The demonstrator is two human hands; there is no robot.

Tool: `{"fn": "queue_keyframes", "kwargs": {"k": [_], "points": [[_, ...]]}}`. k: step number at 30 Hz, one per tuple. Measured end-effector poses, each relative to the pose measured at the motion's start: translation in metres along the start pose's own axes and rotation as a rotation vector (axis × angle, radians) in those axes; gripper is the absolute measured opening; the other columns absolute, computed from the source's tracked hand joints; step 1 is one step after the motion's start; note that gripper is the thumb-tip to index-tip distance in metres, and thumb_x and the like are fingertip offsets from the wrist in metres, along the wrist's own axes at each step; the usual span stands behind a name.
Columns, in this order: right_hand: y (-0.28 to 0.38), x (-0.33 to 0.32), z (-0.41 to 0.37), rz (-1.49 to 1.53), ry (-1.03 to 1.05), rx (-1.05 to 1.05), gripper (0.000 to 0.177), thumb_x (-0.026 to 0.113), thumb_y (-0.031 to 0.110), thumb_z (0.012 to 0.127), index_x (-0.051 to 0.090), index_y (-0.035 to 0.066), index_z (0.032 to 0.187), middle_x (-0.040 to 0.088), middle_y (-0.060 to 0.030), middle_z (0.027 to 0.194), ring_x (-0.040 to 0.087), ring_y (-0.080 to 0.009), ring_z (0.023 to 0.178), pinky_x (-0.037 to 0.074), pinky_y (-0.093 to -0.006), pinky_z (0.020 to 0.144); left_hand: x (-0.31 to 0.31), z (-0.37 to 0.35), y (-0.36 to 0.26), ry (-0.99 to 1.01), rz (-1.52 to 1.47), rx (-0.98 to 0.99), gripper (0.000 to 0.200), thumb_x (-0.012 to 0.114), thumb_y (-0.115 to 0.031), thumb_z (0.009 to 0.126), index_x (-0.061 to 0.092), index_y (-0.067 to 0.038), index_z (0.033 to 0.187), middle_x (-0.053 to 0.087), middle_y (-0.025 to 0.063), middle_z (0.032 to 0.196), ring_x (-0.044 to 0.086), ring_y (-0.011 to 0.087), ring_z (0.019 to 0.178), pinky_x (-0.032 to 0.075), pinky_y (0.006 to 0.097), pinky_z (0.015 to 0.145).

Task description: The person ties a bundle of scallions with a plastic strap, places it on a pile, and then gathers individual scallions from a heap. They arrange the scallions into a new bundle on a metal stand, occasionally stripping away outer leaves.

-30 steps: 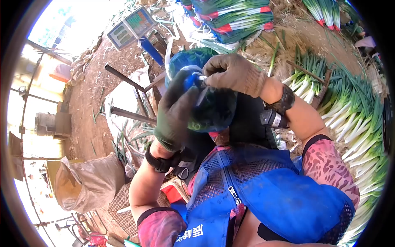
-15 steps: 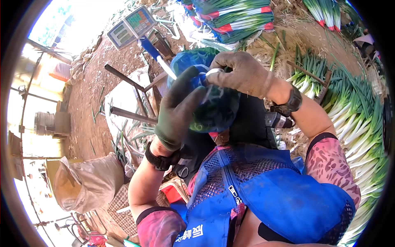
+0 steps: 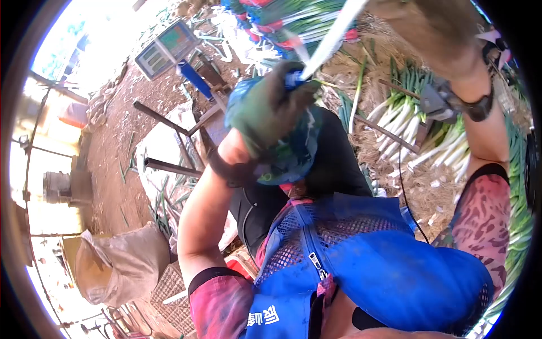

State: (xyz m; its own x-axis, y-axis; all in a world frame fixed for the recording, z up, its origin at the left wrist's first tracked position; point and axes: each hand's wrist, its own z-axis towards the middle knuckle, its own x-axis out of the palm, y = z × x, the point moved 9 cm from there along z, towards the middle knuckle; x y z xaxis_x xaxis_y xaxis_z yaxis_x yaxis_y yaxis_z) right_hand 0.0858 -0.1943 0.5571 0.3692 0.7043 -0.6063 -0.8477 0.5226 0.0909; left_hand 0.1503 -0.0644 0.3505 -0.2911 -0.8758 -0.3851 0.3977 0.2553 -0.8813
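Observation:
My left hand [image 3: 270, 108], in a dark green glove, is clamped over the top of a blue-wrapped bundle of greens [image 3: 291, 150] that rests against my lap. A white strip [image 3: 333, 35] runs taut from under its fingers up to the right. My right hand [image 3: 435, 31], in a brown glove, is raised high at the top right and grips the far end of that strip. A watch-like band sits on each wrist.
A weighing scale [image 3: 164, 48] stands on the dirt at top left. Tied bundles with red bands [image 3: 271, 20] lie at the top. Loose green onions [image 3: 406, 116] lie piled on the right. Metal bars [image 3: 169, 166], a sack [image 3: 118, 260] and a crate [image 3: 169, 285] are on the left.
My right hand has shot up and to the right from the bundle's top, drawing the white strip out long and taut. My left hand shifted up onto the bundle's top.

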Motion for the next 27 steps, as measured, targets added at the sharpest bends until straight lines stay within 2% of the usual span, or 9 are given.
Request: {"fn": "queue_keyframes", "kwargs": {"k": [1, 4, 9, 10, 11, 16, 20, 22, 27], "points": [[-0.029, 0.013, -0.012, -0.022, 0.032, -0.157, 0.034, 0.077, 0.028, 0.084, 0.06, 0.004, 0.102, 0.058, -0.0041, 0.081, 0.059, -0.0132, 0.074, 0.049, -0.0283, 0.065, -0.011, -0.005, 0.01, -0.106, -0.005, -0.008, 0.032, 0.063, -0.023, 0.095, 0.056, -0.002, 0.119, 0.069, 0.0115, 0.096, 0.066, 0.018, 0.079, 0.052, 0.0293, 0.069], [-0.094, 0.053, -0.065, 0.062, 0.265, 0.376, 0.042, 0.076, 0.03, 0.085, 0.059, 0.005, 0.114, 0.064, -0.0089, 0.095, 0.064, -0.0173, 0.087, 0.053, -0.0304, 0.073, -0.069, -0.049, 0.045, -0.421, -0.305, 0.013, 0.023, 0.055, -0.019, 0.101, 0.056, -0.002, 0.116, 0.066, 0.0049, 0.089, 0.062, 0.0117, 0.077, 0.051, 0.0276, 0.064], [-0.132, 0.173, -0.244, 0.684, 0.67, 1.012, 0.048, 0.062, 0.048, 0.094, 0.057, 0.007, 0.119, 0.064, -0.0083, 0.107, 0.066, -0.0194, 0.093, 0.055, -0.0306, 0.077, -0.166, -0.159, 0.018, -0.599, -0.039, -0.09, 0.041, 0.043, -0.034, 0.105, 0.06, -0.001, 0.122, 0.064, 0.0026, 0.084, 0.058, 0.0125, 0.075, 0.045, 0.0261, 0.074], [-0.127, 0.201, -0.284, 0.865, 0.713, 1.168, 0.047, 0.06, 0.047, 0.095, 0.056, 0.007, 0.119, 0.063, -0.0094, 0.11, 0.065, -0.0199, 0.095, 0.055, -0.0307, 0.077, -0.173, -0.184, -0.014, -0.64, 0.568, -0.086, 0.042, 0.041, -0.033, 0.105, 0.056, 0.0, 0.128, 0.064, 0.0027, 0.084, 0.059, 0.0142, 0.076, 0.046, 0.0284, 0.076], [-0.119, 0.229, -0.318, 1.121, 0.7, 1.222, 0.044, 0.058, 0.044, 0.097, 0.057, 0.006, 0.118, 0.063, -0.0092, 0.108, 0.065, -0.0195, 0.094, 0.055, -0.03, 0.076, -0.198, -0.221, -0.006, -0.649, 0.271, -0.199, 0.042, 0.048, -0.028, 0.103, 0.053, 0.002, 0.132, 0.066, 0.0058, 0.09, 0.062, 0.017, 0.082, 0.05, 0.0325, 0.078], [-0.01, 0.312, -0.382, 2.906, 0.477, 1.384, 0.023, 0.047, 0.029, 0.1, 0.055, 0.01, 0.091, 0.054, -0.0041, 0.085, 0.055, -0.019, 0.075, 0.048, -0.0369, 0.074, -0.238, -0.354, -0.048, -0.984, 0.641, -0.309, 0.031, 0.054, -0.027, 0.1, 0.055, -0.001, 0.118, 0.058, 0.0024, 0.085, 0.057, 0.0142, 0.078, 0.046, 0.0277, 0.073], [-0.002, 0.375, -0.425, 2.398, 0.159, 1.872, 0.035, 0.046, 0.045, 0.1, 0.054, 0.011, 0.106, 0.055, -0.0056, 0.099, 0.054, -0.0231, 0.092, 0.042, -0.0437, 0.09, -0.266, -0.468, 0.005, -1.249, 0.12, -0.44, 0.027, 0.052, -0.028, 0.101, 0.057, -0.004, 0.111, 0.051, -0.0037, 0.076, 0.053, 0.0083, 0.068, 0.044, 0.0212, 0.062], [0.004, 0.4, -0.403, 2.176, -0.069, 1.914, 0.045, 0.048, 0.05, 0.099, 0.054, 0.01, 0.118, 0.057, -0.0071, 0.112, 0.055, -0.0256, 0.102, 0.04, -0.0451, 0.099, -0.266, -0.51, 0.04, -1.394, -0.232, -0.456, 0.023, 0.051, -0.026, 0.101, 0.056, -0.005, 0.109, 0.05, -0.0049, 0.074, 0.051, 0.0071, 0.066, 0.044, 0.0207, 0.061], [-0.037, 0.421, -0.386, 2.104, -0.333, 1.623, 0.069, 0.061, 0.051, 0.093, 0.042, 0.005, 0.141, 0.054, -0.0136, 0.134, 0.046, -0.0291, 0.129, 0.03, -0.0447, 0.115, -0.243, -0.539, 0.064, -1.218, 0.03, -0.534, 0.023, 0.044, -0.026, 0.103, 0.053, -0.011, 0.088, 0.048, -0.0043, 0.074, 0.047, 0.0082, 0.066, 0.041, 0.0246, 0.066]]}}
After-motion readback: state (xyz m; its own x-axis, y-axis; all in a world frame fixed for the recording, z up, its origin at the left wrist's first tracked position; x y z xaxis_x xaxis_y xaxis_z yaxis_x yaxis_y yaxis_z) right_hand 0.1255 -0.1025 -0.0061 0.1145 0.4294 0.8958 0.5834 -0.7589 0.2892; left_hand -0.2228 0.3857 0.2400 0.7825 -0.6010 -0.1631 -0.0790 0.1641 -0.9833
